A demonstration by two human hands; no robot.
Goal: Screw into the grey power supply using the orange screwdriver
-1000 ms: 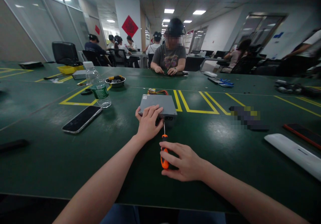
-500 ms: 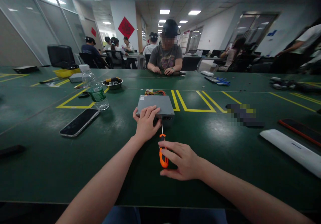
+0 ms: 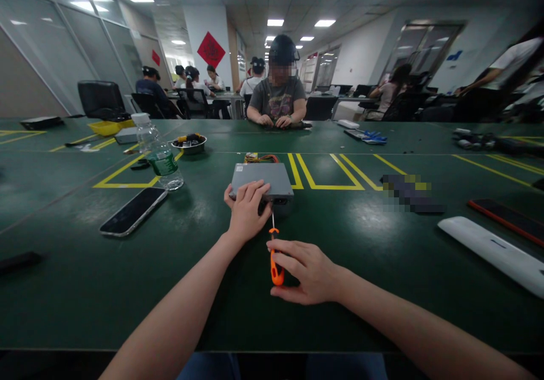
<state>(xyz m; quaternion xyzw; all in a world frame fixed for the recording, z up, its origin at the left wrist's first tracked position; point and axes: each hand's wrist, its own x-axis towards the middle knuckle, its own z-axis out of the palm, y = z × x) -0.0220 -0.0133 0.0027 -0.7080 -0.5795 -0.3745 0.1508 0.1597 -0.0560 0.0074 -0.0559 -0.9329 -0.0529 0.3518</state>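
Observation:
A grey metal box (image 3: 272,174) with a power socket on its near side lies on the green table (image 3: 361,289), coloured wires coming out behind it. My left hand (image 3: 247,212) grips the box at its near left corner, fingers over the top. An orange and black screwdriver (image 3: 277,266) points away from me, its shaft reaching the box's near face. My right hand (image 3: 304,271) is curled round the screwdriver's handle, fingertips on it and thumb below. Where the screwdriver's tip meets the box is too small to make out.
To the left lie a phone (image 3: 134,211), a water bottle (image 3: 164,161) and a metal bowl (image 3: 190,143) of small parts. A white long object (image 3: 493,252) and a dark red-edged one (image 3: 510,218) lie right. Across the table sits a person (image 3: 277,99).
The whole view has shifted slightly. The screwdriver's handle looks turned a little in my right hand, while my left hand stays on the box.

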